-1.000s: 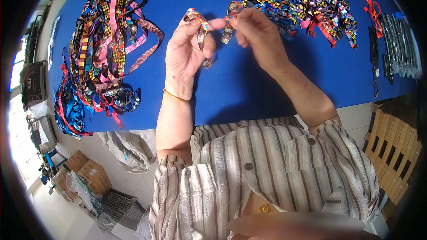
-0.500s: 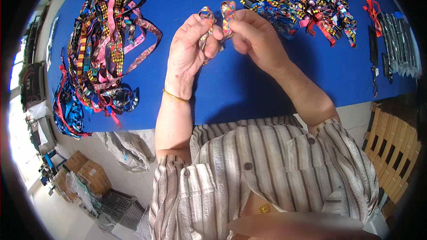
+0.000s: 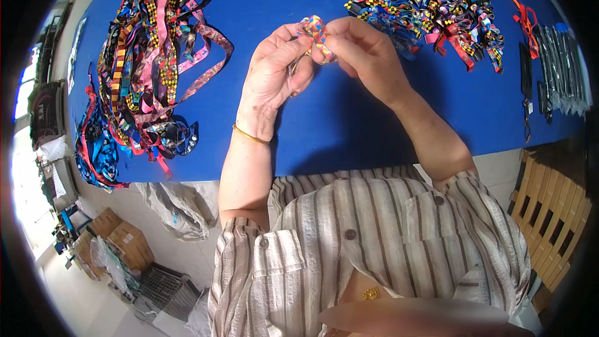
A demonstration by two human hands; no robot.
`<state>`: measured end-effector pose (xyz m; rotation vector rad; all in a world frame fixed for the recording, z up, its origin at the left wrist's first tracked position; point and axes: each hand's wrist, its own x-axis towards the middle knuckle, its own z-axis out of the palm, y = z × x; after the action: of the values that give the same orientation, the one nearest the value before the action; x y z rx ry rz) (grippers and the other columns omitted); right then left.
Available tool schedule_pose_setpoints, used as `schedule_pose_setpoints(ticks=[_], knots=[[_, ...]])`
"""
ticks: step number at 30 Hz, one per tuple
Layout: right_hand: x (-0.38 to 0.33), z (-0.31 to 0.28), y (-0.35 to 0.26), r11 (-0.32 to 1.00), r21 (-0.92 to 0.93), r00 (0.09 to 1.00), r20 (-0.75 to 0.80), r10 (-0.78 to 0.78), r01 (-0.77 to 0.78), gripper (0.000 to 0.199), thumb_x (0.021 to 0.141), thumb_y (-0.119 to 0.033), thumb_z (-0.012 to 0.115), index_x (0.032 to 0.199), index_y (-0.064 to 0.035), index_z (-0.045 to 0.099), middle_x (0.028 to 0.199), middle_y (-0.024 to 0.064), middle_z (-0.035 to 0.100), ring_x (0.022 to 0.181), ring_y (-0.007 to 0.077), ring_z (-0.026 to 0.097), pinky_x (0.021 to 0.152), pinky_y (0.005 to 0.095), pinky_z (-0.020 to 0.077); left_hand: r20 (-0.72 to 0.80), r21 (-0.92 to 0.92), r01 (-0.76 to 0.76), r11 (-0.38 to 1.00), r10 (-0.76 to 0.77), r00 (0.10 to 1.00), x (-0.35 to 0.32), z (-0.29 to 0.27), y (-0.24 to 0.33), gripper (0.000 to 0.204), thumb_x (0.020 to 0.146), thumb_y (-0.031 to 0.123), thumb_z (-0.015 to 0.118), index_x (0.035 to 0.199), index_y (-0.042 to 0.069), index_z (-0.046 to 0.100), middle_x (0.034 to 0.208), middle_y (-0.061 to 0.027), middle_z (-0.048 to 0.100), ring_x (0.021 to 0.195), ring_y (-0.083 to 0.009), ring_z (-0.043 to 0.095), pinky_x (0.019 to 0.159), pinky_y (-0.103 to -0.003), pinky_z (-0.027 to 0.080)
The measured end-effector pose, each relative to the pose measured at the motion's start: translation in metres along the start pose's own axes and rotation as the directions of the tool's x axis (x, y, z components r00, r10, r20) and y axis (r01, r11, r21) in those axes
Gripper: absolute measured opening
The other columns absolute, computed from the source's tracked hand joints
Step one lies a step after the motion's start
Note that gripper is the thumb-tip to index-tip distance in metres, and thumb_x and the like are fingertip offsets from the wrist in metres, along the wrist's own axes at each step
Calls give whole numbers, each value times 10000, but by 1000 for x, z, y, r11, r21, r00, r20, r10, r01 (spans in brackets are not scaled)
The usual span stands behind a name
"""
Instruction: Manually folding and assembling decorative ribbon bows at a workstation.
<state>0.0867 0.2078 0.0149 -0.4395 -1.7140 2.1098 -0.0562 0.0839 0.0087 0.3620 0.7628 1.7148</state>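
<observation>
Both the left hand (image 3: 269,67) and the right hand (image 3: 369,57) pinch a multicoloured patterned ribbon (image 3: 316,24) at the upper middle of the frame, over the blue counter (image 3: 368,131). The ribbon is bent between the two hands, touching the fingers of each. Its upper bend stands above the left thumb tip, and another part shows lower, just beside the right fingertips. The fingers cover the rest, so I cannot tell how its ends are placed. At the upper left, a heap of long straps (image 3: 163,68) is cut by the top edge; at the upper right, a pile of looped ribbons (image 3: 446,9) is also cut, its single pieces hard to distinguish.
</observation>
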Motion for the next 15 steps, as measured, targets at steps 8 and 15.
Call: schedule_pose_setpoints(ticks=[8, 15], knots=[[2, -1, 13, 965, -212, 988, 61, -145, 155, 73, 963, -98, 587, 931, -42, 623, 775, -38, 545, 659, 17, 454, 563, 219, 375, -154, 195, -52, 979, 83, 985, -2, -3, -9, 130, 928, -34, 490, 1047, 6, 454, 738, -143, 646, 390, -111, 448, 361, -237, 337], [3, -7, 1, 894, -428, 991, 71, -110, 130, 91, 919, -98, 600, 874, -19, 591, 728, 44, 565, 634, 106, 523, 579, 284, 428, -95, 431, -68, 900, 120, 988, -3, 4, -10, 91, 960, -6, 496, 1031, 33, 453, 791, -139, 638, 455, -91, 454, 418, -204, 339]])
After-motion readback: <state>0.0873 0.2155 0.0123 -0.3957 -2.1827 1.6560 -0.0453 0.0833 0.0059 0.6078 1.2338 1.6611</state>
